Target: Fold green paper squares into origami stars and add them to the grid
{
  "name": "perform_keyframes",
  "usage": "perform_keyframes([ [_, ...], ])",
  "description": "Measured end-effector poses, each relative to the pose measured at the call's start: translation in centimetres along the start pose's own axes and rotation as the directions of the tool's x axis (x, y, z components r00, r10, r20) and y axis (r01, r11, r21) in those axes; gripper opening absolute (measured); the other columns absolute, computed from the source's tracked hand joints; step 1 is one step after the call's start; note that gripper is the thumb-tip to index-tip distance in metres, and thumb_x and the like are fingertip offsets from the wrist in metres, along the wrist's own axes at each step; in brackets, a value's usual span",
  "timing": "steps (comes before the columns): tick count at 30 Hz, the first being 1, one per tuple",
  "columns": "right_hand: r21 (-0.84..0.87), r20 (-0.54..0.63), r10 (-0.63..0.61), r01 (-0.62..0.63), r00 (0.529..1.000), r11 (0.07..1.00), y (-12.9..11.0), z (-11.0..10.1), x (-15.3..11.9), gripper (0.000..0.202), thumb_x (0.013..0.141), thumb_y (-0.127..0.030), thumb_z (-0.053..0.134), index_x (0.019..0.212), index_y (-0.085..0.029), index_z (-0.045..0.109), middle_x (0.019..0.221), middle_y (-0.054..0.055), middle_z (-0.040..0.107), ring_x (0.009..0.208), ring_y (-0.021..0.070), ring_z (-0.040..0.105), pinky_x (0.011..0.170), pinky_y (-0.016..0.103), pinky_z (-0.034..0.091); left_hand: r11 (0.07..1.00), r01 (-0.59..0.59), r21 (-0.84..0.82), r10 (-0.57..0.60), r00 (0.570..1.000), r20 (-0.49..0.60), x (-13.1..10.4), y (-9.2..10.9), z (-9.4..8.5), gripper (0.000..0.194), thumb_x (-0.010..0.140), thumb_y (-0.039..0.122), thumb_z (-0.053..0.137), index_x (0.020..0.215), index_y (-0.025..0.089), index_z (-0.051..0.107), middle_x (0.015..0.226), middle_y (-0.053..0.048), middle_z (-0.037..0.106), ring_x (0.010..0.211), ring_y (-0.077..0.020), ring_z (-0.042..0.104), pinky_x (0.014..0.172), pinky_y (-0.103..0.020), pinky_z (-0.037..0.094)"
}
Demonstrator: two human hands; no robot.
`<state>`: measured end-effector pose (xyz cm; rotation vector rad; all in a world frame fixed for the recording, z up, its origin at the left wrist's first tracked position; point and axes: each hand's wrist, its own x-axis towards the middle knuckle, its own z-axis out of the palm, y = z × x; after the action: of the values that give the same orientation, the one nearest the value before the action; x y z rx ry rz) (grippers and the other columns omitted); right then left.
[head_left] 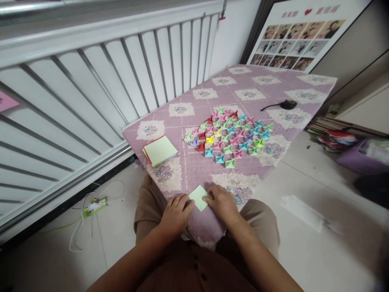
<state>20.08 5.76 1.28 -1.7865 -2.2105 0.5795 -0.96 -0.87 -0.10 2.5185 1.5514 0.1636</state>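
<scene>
One power strip [95, 206] lies on the floor at left. One stack of square paper [161, 150] sits on the table's [194, 172] left side. At the near corner, the left hand [176, 213], fingers loosely bent, touches the left of one light green sheet [199, 196]; the right hand [224, 205], partly curled, has its thumb on the right. Whether either pinches cannot be told. Beyond, several dozen folded paper pieces [230, 163] stand in rows. Far right: one purple container [352, 156], contents unclear.
</scene>
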Motion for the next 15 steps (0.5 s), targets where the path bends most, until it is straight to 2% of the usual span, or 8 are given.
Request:
perform_keyframes([
  [4, -0.055, 0.04, 0.054, -0.052, 0.998, 0.997, -0.1, 0.0, 0.6, 0.027, 0.073, -0.032, 0.071, 0.094, -0.021, 0.058, 0.098, 0.005, 0.06, 0.091, 0.0211, 0.054, 0.071, 0.029, 0.031, 0.991, 0.103, -0.086, -0.1, 0.994, 0.035, 1.5, 0.0, -1.0, 0.038, 0.09, 0.024, 0.047, 0.128, 0.024, 0.05, 0.126, -0.007, 0.055, 0.115, -0.0234, 0.047, 0.098, -0.038, 0.037],
  [9, -0.053, 0.118, 0.072, -0.066, 0.99, 0.996, -0.4, -0.5, 1.2, 0.027, 0.072, -0.031, 0.071, 0.093, -0.022, 0.058, 0.098, 0.004, 0.059, 0.095, 0.0213, 0.053, 0.068, 0.028, 0.029, 0.951, 0.28, -0.133, -0.271, 0.959, 0.084, 4.9, 0.2, -2.2, 0.028, 0.087, 0.031, 0.054, 0.113, 0.021, 0.056, 0.109, -0.007, 0.06, 0.105, -0.0243, 0.05, 0.094, -0.038, 0.037],
  [15, -0.037, 0.138, 0.081, -0.077, 0.987, 0.996, -0.5, -0.8, 1.3, 0.024, 0.071, -0.031, 0.071, 0.088, -0.021, 0.058, 0.095, 0.003, 0.058, 0.095, 0.0203, 0.052, 0.068, 0.028, 0.028, 0.937, 0.322, -0.137, -0.294, 0.937, 0.19, 7.1, 0.3, -2.1, 0.026, 0.081, 0.031, 0.06, 0.102, 0.018, 0.055, 0.105, -0.009, 0.06, 0.102, -0.0249, 0.053, 0.09, -0.036, 0.039],
])
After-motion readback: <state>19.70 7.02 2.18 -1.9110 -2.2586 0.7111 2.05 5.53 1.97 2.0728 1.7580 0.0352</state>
